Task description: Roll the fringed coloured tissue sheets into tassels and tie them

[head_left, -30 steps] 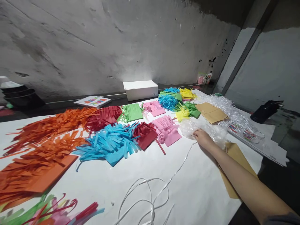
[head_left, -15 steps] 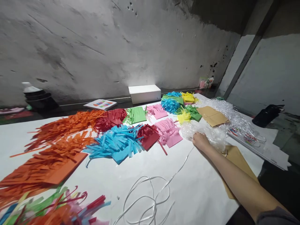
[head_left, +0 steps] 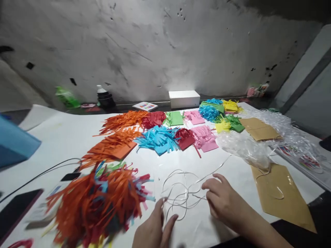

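Note:
Loose coils of thin white string [head_left: 184, 196] lie on the white paper between my hands. My left hand [head_left: 156, 224] is at the near side of the coils, thumb and index finger apart, with a strand passing close to them. At the right of the coils, my right hand [head_left: 223, 198] has bent fingers, with a strand end at its fingertips. One strand runs from the coils to a clear plastic bag [head_left: 240, 146]. Left of my hands is a heap of orange tissue-paper fringe [head_left: 98, 206] mixed with other colours.
Fringed tissue bundles, such as a blue one [head_left: 160, 139] and an orange one [head_left: 111, 146], lie across the middle. Brown envelopes [head_left: 284, 196] are at right. A phone [head_left: 19, 213], a cable [head_left: 38, 182] and a blue object [head_left: 15, 141] are at left. A white box [head_left: 184, 100] stands at the wall.
My right hand has left the plastic bag and come back to the string coils. My left hand has entered the view. The view has swung left, showing the phone and blue object.

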Demonstrator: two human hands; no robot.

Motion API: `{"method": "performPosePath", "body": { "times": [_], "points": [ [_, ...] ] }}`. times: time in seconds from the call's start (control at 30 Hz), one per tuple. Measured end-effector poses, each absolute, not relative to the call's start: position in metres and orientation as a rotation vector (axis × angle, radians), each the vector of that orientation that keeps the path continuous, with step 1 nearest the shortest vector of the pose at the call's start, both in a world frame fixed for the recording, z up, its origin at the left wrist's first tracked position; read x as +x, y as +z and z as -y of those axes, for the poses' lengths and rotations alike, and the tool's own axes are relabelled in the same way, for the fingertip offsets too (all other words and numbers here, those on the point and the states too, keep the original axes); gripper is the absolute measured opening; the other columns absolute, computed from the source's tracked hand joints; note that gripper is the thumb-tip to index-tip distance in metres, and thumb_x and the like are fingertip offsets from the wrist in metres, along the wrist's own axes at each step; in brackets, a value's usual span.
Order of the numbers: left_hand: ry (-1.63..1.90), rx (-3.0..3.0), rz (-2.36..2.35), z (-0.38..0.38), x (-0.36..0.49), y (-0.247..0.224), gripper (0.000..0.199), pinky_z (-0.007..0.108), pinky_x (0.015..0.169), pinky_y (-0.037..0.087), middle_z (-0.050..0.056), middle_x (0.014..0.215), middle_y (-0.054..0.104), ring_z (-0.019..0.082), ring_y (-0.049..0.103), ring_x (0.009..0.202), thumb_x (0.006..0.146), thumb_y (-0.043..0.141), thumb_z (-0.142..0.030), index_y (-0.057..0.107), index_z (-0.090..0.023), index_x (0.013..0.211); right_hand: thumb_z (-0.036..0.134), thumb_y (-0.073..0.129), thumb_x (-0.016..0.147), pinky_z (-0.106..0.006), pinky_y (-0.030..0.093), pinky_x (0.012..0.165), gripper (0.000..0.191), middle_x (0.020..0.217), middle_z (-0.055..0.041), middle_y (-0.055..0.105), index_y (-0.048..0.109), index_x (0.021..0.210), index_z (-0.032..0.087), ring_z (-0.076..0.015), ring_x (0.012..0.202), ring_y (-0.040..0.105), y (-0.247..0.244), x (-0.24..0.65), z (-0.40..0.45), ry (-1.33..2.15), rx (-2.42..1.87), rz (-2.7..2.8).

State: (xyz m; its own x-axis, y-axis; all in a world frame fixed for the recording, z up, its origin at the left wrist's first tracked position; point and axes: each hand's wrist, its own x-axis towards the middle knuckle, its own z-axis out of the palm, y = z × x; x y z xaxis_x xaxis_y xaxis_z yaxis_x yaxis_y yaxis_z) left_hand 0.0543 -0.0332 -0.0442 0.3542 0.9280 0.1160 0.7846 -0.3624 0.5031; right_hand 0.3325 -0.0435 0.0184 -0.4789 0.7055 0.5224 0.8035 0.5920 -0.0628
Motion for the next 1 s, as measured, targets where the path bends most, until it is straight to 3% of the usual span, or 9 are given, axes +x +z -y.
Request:
{"method": "performPosePath", "body": {
  "times": [0.1, 0.2, 0.33, 0.4, 0.47, 0.53, 0.63, 0.73, 1.0],
  "points": [
    [0.485, 2.452, -1.388, 0.045, 0.077, -0.024, 0.056, 0.026, 0.059, 0.05, 0.007, 0.085, 0.075, 0.022, 0.073, 0.067, 0.098, 0.049, -0.048, 0.042, -0.014, 0.142, -0.001, 0.051, 0.08, -0.048, 0.043, 0.099, 0.022, 0.088, -0.0064, 0.066, 0.058, 0.075, 0.019, -0.0217, 0.086, 0.058, 0.017, 0.299, 0.057, -0.304, -1.054, 2.446],
    [0.232, 2.528, -1.268, 0.056, 0.095, -0.012, 0.029, 0.028, 0.061, 0.048, 0.01, 0.091, 0.076, 0.025, 0.073, 0.074, 0.1, 0.047, -0.035, 0.063, -0.018, 0.117, 0.001, 0.055, 0.08, -0.041, 0.05, 0.084, 0.018, 0.082, -0.0054, 0.064, 0.06, 0.077, 0.018, -0.0219, 0.08, 0.057, 0.022, 0.287, 0.068, -0.147, -0.979, 2.541],
    [0.254, 2.241, -1.08, 0.069, 0.093, -0.006, 0.042, 0.028, 0.066, 0.044, 0.008, 0.083, 0.072, 0.022, 0.066, 0.073, 0.105, 0.03, -0.035, 0.066, -0.019, 0.09, 0.01, 0.057, 0.088, -0.036, 0.051, 0.09, 0.018, 0.113, -0.0099, 0.067, 0.064, 0.101, 0.019, -0.0227, 0.104, 0.061, 0.026, 0.297, 0.08, 0.538, -1.01, 2.249],
    [0.418, 1.92, -0.927, 0.073, 0.086, -0.005, 0.049, 0.026, 0.067, 0.042, 0.004, 0.075, 0.065, 0.017, 0.058, 0.07, 0.105, 0.027, -0.045, 0.065, -0.018, 0.087, 0.027, 0.064, 0.09, -0.039, 0.047, 0.101, 0.036, 0.131, -0.0117, 0.061, 0.058, 0.125, 0.021, -0.0249, 0.121, 0.056, 0.021, 0.299, 0.084, 0.881, -0.983, 2.035],
    [0.529, 1.581, -0.805, 0.078, 0.081, -0.007, 0.055, 0.024, 0.062, 0.039, 0.0, 0.067, 0.055, 0.014, 0.049, 0.063, 0.101, 0.03, -0.056, 0.062, -0.017, 0.081, 0.044, 0.071, 0.086, -0.041, 0.046, 0.102, 0.061, 0.132, -0.0117, 0.061, 0.05, 0.14, 0.023, -0.0271, 0.121, 0.056, 0.01, 0.293, 0.089, 1.08, -0.987, 1.897],
    [0.642, 1.32, -0.792, 0.081, 0.079, -0.011, 0.056, 0.023, 0.056, 0.033, -0.003, 0.061, 0.047, 0.012, 0.041, 0.057, 0.097, 0.037, -0.064, 0.059, -0.016, 0.076, 0.05, 0.071, 0.085, -0.036, 0.05, 0.089, 0.059, 0.115, -0.0084, 0.068, 0.055, 0.136, 0.024, -0.0241, 0.102, 0.063, -0.001, 0.281, 0.096, 1.173, -1.052, 1.825],
    [0.808, 1.099, -0.908, 0.086, 0.08, -0.018, 0.053, 0.022, 0.05, 0.024, -0.007, 0.057, 0.037, 0.009, 0.029, 0.052, 0.092, 0.047, -0.066, 0.055, -0.017, 0.072, 0.045, 0.058, 0.095, -0.028, 0.047, 0.069, 0.029, 0.084, -0.0019, 0.066, 0.068, 0.111, 0.023, -0.0161, 0.073, 0.059, -0.012, 0.265, 0.108, 1.134, -1.147, 1.784],
    [0.856, 0.936, -0.905, 0.092, 0.082, -0.024, 0.046, 0.021, 0.047, 0.016, -0.009, 0.057, 0.03, 0.008, 0.02, 0.05, 0.091, 0.051, -0.062, 0.054, -0.018, 0.075, 0.036, 0.049, 0.1, -0.025, 0.043, 0.066, 0.026, 0.078, -0.0008, 0.061, 0.07, 0.094, 0.022, -0.0138, 0.07, 0.058, -0.015, 0.261, 0.121, 0.953, -1.136, 1.826],
    [0.726, 0.787, -0.624, 0.106, 0.091, -0.041, 0.029, 0.019, 0.044, 0.016, -0.011, 0.053, 0.034, 0.007, 0.017, 0.045, 0.08, 0.063, -0.047, 0.05, -0.021, 0.085, 0.027, 0.049, 0.102, -0.022, 0.043, 0.066, 0.02, 0.078, 0.0003, 0.064, 0.067, 0.097, 0.023, -0.0121, 0.07, 0.059, -0.009, 0.27, 0.127, 0.782, -1.063, 1.861]
  ]
}}
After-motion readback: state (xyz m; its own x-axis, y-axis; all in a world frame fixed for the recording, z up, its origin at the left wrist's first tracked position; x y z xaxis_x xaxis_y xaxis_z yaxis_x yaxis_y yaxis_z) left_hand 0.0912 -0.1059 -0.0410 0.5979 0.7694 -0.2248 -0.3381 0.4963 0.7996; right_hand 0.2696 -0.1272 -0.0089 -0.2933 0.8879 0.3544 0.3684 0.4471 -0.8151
